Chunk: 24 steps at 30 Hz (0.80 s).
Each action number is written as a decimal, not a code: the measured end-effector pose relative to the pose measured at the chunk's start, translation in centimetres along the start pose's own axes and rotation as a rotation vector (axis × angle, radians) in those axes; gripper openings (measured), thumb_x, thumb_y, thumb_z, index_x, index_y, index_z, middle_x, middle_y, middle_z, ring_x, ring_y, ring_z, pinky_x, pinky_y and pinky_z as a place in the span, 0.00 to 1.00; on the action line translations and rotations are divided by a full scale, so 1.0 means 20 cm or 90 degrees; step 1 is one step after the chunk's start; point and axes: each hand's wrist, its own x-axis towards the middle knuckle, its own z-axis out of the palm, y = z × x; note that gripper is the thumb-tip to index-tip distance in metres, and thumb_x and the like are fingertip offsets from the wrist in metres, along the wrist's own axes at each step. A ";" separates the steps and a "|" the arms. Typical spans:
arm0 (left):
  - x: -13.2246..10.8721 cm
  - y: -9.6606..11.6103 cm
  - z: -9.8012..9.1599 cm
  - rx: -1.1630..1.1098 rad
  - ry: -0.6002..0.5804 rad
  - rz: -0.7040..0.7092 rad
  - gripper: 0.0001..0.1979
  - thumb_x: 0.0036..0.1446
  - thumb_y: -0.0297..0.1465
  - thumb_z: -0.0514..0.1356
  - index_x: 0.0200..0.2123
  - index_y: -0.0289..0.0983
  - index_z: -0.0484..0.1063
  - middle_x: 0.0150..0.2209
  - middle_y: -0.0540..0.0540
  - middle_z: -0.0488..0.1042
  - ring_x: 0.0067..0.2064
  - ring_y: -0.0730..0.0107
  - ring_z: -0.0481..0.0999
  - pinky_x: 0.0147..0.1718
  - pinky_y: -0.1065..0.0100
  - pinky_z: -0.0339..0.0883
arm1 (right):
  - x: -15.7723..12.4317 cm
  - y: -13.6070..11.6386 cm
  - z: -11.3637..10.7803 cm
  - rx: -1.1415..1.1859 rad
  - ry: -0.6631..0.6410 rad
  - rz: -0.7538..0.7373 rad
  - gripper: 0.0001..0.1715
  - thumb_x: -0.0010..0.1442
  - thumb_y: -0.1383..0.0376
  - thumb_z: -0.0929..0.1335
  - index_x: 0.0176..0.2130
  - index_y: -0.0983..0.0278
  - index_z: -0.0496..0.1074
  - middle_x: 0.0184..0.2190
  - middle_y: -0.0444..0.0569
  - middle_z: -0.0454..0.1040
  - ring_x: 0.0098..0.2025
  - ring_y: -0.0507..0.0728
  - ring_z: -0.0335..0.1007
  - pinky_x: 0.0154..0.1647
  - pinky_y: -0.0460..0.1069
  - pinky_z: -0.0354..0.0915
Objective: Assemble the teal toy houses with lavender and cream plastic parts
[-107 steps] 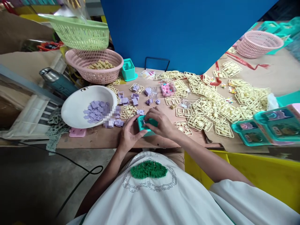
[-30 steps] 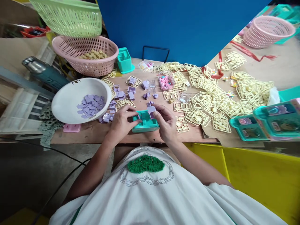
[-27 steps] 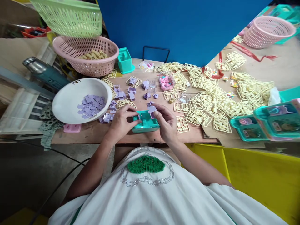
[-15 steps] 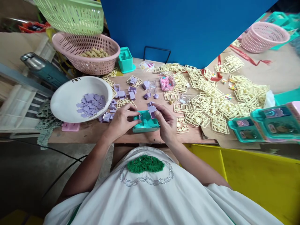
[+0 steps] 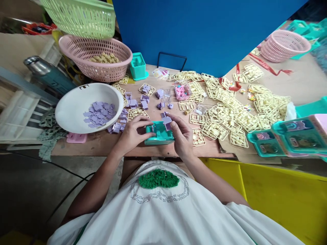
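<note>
A teal plastic case (image 5: 161, 137) lies near the table's front edge, between my two hands. My left hand (image 5: 134, 134) grips its left end, thumb on the near side and fingers over the top. Between the thumb and fingers of my right hand (image 5: 182, 134) is a small purple plastic part (image 5: 167, 123), held over the right end of the case. Its lower edge comes close to the case; I cannot tell if they touch. Several loose purple pieces (image 5: 131, 103) lie beyond my left hand.
At left stands a white bowl (image 5: 63, 114) of purple pieces, with a pink basket (image 5: 120, 51) and a flask (image 5: 48, 75) behind. Cream part frames (image 5: 217, 126) spread to the right, near teal boxed sets (image 5: 298, 136). A blue panel (image 5: 199, 34) rises at the back.
Both hands keep almost the same pose, the left on the teal case and the right with the purple part. The view has shifted slightly.
</note>
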 end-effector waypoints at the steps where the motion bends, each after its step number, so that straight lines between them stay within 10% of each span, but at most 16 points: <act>1: 0.00 -0.01 0.00 -0.009 0.007 0.003 0.13 0.57 0.31 0.74 0.47 0.40 0.85 0.49 0.42 0.80 0.53 0.59 0.80 0.53 0.60 0.74 | 0.00 0.00 0.00 -0.003 0.000 -0.004 0.30 0.60 0.40 0.76 0.51 0.57 0.84 0.46 0.49 0.84 0.39 0.56 0.77 0.40 0.50 0.75; 17: 0.06 0.01 -0.06 -0.009 -0.111 0.014 0.09 0.61 0.31 0.70 0.45 0.44 0.87 0.47 0.43 0.78 0.50 0.59 0.80 0.50 0.61 0.74 | 0.00 0.01 0.00 -0.032 -0.003 -0.021 0.30 0.61 0.41 0.75 0.51 0.57 0.83 0.46 0.50 0.83 0.41 0.56 0.77 0.41 0.50 0.74; 24: 0.00 -0.02 -0.03 -0.065 -0.054 -0.016 0.13 0.61 0.34 0.70 0.50 0.42 0.85 0.52 0.41 0.78 0.56 0.59 0.79 0.58 0.59 0.75 | 0.00 0.00 0.01 0.016 0.018 0.008 0.30 0.58 0.41 0.77 0.51 0.57 0.84 0.48 0.50 0.84 0.42 0.57 0.79 0.43 0.51 0.76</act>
